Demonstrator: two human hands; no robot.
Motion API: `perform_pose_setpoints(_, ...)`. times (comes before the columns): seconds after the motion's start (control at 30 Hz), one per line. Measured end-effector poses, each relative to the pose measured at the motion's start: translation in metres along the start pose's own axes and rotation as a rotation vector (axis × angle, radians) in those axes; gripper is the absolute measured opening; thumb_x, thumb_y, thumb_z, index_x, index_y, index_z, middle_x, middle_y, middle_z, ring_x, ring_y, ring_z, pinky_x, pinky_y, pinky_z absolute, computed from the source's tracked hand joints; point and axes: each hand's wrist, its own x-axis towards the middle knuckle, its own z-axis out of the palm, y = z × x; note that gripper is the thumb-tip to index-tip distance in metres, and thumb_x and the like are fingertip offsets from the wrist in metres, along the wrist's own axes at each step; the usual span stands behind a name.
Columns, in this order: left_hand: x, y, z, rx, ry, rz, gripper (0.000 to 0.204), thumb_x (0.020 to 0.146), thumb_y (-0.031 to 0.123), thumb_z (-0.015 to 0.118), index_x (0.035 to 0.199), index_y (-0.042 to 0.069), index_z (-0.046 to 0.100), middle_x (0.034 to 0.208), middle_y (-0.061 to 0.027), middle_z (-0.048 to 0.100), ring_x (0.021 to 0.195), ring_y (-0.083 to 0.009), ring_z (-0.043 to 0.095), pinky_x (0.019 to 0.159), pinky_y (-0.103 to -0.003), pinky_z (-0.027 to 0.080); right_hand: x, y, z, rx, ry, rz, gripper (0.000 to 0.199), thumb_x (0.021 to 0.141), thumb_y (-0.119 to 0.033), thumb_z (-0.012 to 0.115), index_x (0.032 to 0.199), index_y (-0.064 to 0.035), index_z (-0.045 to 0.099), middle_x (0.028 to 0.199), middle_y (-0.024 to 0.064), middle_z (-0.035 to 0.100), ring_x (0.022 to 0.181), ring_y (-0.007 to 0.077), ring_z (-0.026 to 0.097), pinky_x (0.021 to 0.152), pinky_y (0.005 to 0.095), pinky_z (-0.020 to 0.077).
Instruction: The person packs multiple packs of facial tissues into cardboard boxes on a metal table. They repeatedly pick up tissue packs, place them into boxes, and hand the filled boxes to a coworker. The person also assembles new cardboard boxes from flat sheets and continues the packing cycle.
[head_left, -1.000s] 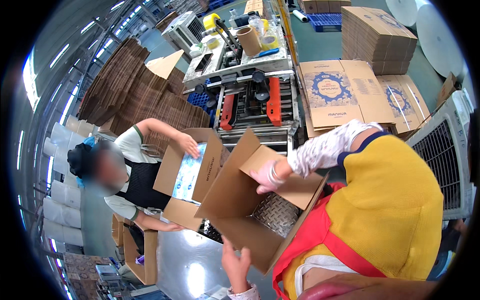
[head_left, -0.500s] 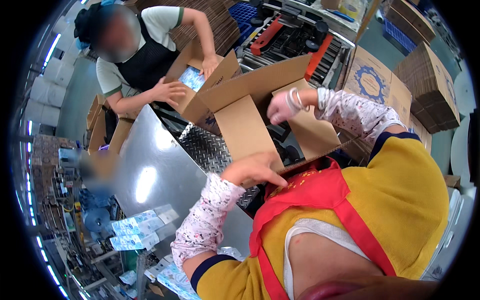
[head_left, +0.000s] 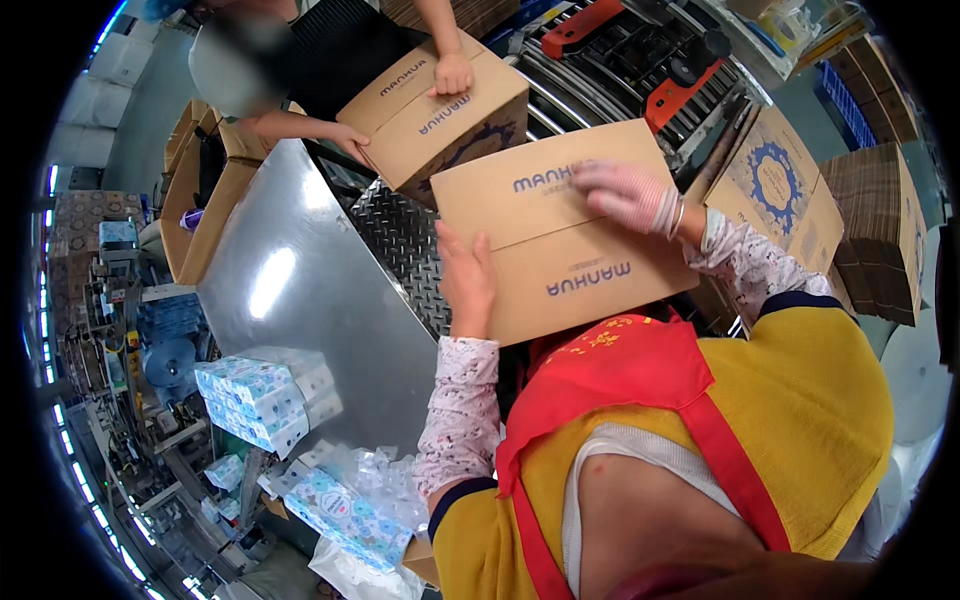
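Carton (head_left: 580, 245), tan cardboard w/ blue print, sits top-up btwn the wearer's red apron (head_left: 610, 375) and the roller line (head_left: 600, 80), w/ tread plate (head_left: 395, 235) showing at its left. Top flaps are down, edges meeting at a seam. L hand (head_left: 466, 275) lies against its left edge, fingers straight, not wrapped round. R hand (head_left: 632, 197) lies mostly on the far flap, fingers extended, a bit blurred. Neither is clamped on anything. Contents & what's underneath: can't tell.

Handling (my judgement): prob. light, dry, not slippery; walls stiff, flaps springy, corners could crush. Best hold: palms on both end walls, low down, not by the loose flaps.

Vs. 0.5 s ago: flaps stood open w/ a gap btwn; now they're closed. Co-worker's carton (head_left: 450, 130), open then, is closed now too.
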Motion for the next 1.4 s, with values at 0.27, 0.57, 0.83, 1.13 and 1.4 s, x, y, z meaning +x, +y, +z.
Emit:
perform_pose_setpoints(0.27, 0.031, -0.164, -0.042, -0.097, 0.051, -0.158, 0.053, 0.101, 0.035, 0.029, 0.138, -0.002, 0.035, 0.137, -0.0231, 0.045, 0.126, -0.0370, 0.043, 0.103, -0.041, 0.035, -0.151, 0.301, 0.171, 0.246, 0.054, 1.296, 0.083, 0.086, -0.069, 0.039, 0.122, 0.0031, 0.057, 0.123, 0.0217, 0.058, 0.123, 0.0298, 0.050, 0.103, 0.0364, 0.0362)
perform_pose_setpoints(0.57, -0.006, -0.136, 0.088, -1.041, -0.286, -0.263, 0.062, 0.101, 0.048, 0.026, 0.141, 0.002, 0.036, 0.141, -0.0104, 0.044, 0.125, -0.0218, 0.045, 0.103, -0.030, 0.036, -0.181, 0.142, -0.073, 1.141, 0.175, 1.069, 0.048, 0.092, -0.034, 0.058, 0.123, 0.0018, 0.055, 0.117, 0.0160, 0.062, 0.105, 0.0234, 0.062, 0.089, 0.0358, 0.0514)
perform_pose_setpoints(0.83, 0.013, -0.017, -0.040, -1.316, -0.469, -0.353, 0.086, 0.092, 0.065, 0.032, 0.148, 0.002, 0.016, 0.155, -0.0122, 0.016, 0.140, -0.0284, 0.021, 0.112, -0.034, 0.018, 0.039, -0.081, 0.044, 0.501, -0.687, 0.776, 0.052, 0.093, -0.046, 0.050, 0.091, 0.0038, 0.064, 0.076, 0.0095, 0.067, 0.053, 0.0130, 0.061, 0.052, 0.0291, 0.0503)
perform_pose_setpoints(1.13, 0.020, -0.131, -0.071, -0.267, -0.244, -0.297, 0.040, 0.084, 0.007, 0.061, 0.122, -0.001, 0.052, 0.107, -0.0198, 0.066, 0.100, -0.0300, 0.064, 0.087, -0.036, 0.047, 0.029, 0.063, 0.015, 0.039, -0.098, 0.824, 0.067, 0.074, -0.030, 0.076, 0.127, -0.0006, 0.049, 0.124, 0.0175, 0.054, 0.109, 0.0328, 0.056, 0.094, 0.0458, 0.0434)
perform_pose_setpoints(1.4, 0.051, -0.141, -0.067, -0.294, -0.238, -0.255, 0.035, 0.083, 0.008, 0.060, 0.118, 0.001, 0.057, 0.105, -0.0178, 0.067, 0.099, -0.0293, 0.064, 0.085, -0.036, 0.048, -0.032, 0.187, 0.076, -0.390, -0.511, 0.857, 0.053, 0.069, -0.034, 0.069, 0.103, 0.0059, 0.061, 0.099, 0.0250, 0.065, 0.091, 0.0382, 0.064, 0.078, 0.0396, 0.0523)
